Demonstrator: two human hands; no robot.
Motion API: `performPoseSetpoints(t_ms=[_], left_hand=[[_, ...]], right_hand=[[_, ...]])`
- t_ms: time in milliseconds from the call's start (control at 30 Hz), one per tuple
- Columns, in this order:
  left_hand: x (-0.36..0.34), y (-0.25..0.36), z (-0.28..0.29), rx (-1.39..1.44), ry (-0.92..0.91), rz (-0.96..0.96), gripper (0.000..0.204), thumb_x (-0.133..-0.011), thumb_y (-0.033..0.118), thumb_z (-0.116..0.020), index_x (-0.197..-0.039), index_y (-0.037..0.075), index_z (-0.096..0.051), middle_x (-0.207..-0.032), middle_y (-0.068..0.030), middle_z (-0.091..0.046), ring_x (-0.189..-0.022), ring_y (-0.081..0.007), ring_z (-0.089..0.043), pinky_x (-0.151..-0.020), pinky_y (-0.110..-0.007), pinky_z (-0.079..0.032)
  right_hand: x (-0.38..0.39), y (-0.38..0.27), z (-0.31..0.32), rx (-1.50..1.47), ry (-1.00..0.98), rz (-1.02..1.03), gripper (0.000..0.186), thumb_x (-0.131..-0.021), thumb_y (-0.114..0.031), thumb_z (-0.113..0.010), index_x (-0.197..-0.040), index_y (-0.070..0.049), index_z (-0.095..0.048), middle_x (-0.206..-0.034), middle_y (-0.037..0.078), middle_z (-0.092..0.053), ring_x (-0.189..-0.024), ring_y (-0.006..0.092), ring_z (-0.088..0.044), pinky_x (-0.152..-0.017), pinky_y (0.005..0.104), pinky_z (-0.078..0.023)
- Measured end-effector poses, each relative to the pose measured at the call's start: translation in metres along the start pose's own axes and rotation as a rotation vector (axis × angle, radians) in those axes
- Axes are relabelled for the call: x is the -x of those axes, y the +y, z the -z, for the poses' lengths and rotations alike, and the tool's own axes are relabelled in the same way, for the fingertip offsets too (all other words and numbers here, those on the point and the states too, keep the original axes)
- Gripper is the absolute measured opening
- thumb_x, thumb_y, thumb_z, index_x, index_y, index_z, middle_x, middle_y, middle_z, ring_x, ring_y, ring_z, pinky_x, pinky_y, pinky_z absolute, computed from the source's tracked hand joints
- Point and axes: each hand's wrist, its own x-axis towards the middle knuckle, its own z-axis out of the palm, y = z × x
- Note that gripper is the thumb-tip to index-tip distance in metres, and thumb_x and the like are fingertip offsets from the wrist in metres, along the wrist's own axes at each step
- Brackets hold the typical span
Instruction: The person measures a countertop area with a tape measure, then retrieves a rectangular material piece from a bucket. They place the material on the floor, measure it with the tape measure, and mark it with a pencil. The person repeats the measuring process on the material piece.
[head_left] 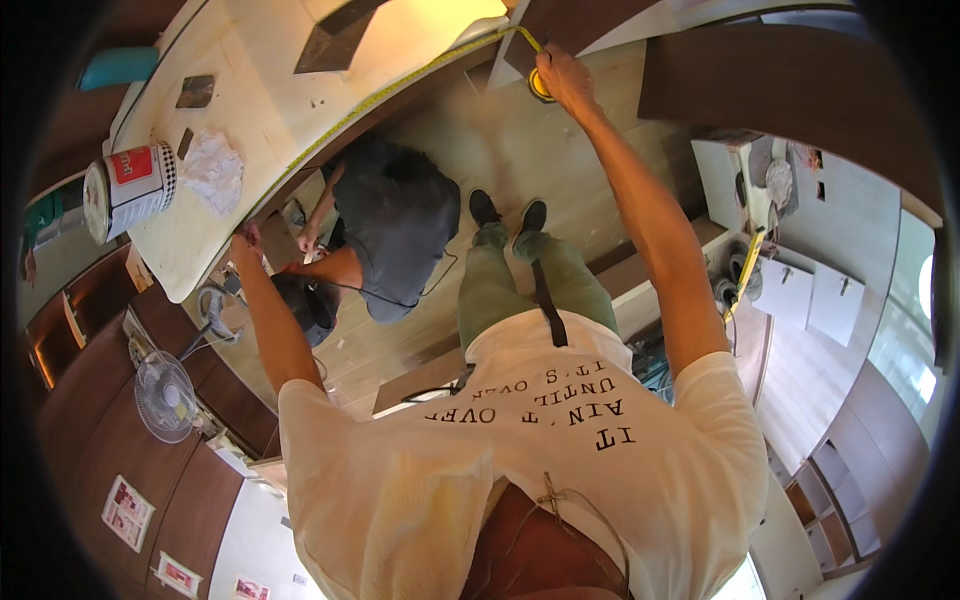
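Observation:
A yellow measuring tape (400,84) runs along the front edge of a pale worktop (255,70). Its end is at my left hand (246,241), whose fingers are pinched on it at the worktop's edge. At the upper middle, my right hand (564,75) is closed on the round yellow tape case (542,88). On the worktop lie a crumpled white cloth or paper (212,172), small dark pieces (196,92) and a printed paint can (112,200) near the left end.
A person in dark clothing (400,210) crouches below the worktop, beside my legs, with hands low. A fan (165,395) is at the left. Shelving (830,490) and white panels (785,290) are at the right, with a yellow level or bar (748,270).

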Motion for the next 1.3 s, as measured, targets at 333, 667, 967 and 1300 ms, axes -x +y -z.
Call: performPoseSetpoints(t_ms=[333,667,967,1300], left_hand=[[0.016,0.017,-0.005,-0.012,0.053,-0.065,0.025,-0.095,0.015,-0.059,-0.111,-0.004,-0.058,-0.097,-0.015,-0.062,-0.086,-0.0262,-0.066,-0.071,-0.029,-0.062],[0.02,0.034,-0.003,-0.091,0.034,-0.107,0.031,-0.094,0.012,-0.061,-0.119,-0.003,-0.053,-0.101,-0.0153,-0.058,-0.088,-0.0252,-0.064,-0.07,-0.028,-0.063],[0.029,0.039,-0.006,-0.162,-0.016,-0.17,0.031,-0.093,0.013,-0.063,-0.117,-0.004,-0.056,-0.1,-0.0142,-0.062,-0.086,-0.0231,-0.066,-0.069,-0.027,-0.063],[0.04,0.046,-0.014,-0.247,-0.028,-0.178,0.022,-0.094,0.008,-0.059,-0.111,-0.005,-0.058,-0.094,-0.0141,-0.065,-0.078,-0.0226,-0.068,-0.066,-0.027,-0.064]], right_hand=[[0.0,0.002,-0.018,-0.049,0.137,0.037,0.024,-0.091,-0.023,-0.045,-0.094,-0.006,-0.061,-0.09,0.018,-0.067,-0.076,0.0395,-0.067,-0.067,0.0486,-0.054],[0.012,-0.013,-0.008,-0.255,0.153,-0.155,0.028,-0.093,-0.028,-0.043,-0.095,-0.004,-0.057,-0.08,0.027,-0.066,-0.079,0.044,-0.066,-0.075,0.0557,-0.051],[0.012,-0.004,-0.015,-0.282,0.276,-0.072,0.025,-0.094,-0.026,-0.042,-0.093,-0.006,-0.058,-0.078,0.022,-0.068,-0.078,0.0408,-0.067,-0.07,0.0514,-0.052],[0.009,0.003,-0.028,-0.353,0.398,-0.019,0.021,-0.092,-0.024,-0.046,-0.089,-0.007,-0.058,-0.074,0.02,-0.067,-0.072,0.0391,-0.067,-0.068,0.0515,-0.052]])
